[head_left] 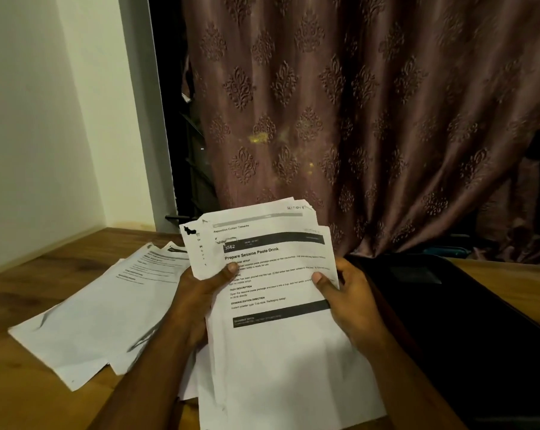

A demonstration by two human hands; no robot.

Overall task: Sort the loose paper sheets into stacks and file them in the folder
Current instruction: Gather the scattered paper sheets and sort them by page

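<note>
While both hands grasp fanned sheaf of printed sheets [274,274] at frame centre, left hand [197,293] and right hand [349,293] thumbs on top, sorting step underway; next: lay top sheet onto stack [101,311] at left; black folder [448,305] at right.

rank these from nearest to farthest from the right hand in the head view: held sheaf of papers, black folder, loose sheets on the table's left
From the right hand:
1. Held sheaf of papers, gripped in it.
2. Black folder, just to its right.
3. Loose sheets, left, beyond the left hand.

Single head view: you look forward and down from close above the wooden table [45,293], facing the curtain [371,119] behind it.
</note>
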